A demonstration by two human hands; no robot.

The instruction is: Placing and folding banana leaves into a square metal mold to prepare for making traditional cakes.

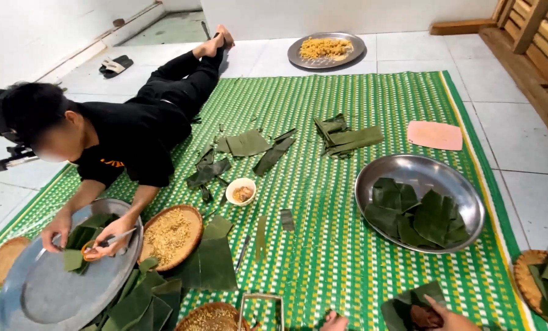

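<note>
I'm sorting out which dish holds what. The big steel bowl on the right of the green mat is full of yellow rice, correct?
Not quite. The head view shows the big steel bowl on the right of the green mat holding folded green leaves. The yellow grains sit on the round tray off the mat's far edge.

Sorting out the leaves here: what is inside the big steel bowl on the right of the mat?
The steel bowl holds folded green banana leaves, piled overlapping. Bare metal shows along its upper part; whatever lies beneath the leaves is covered.
</note>
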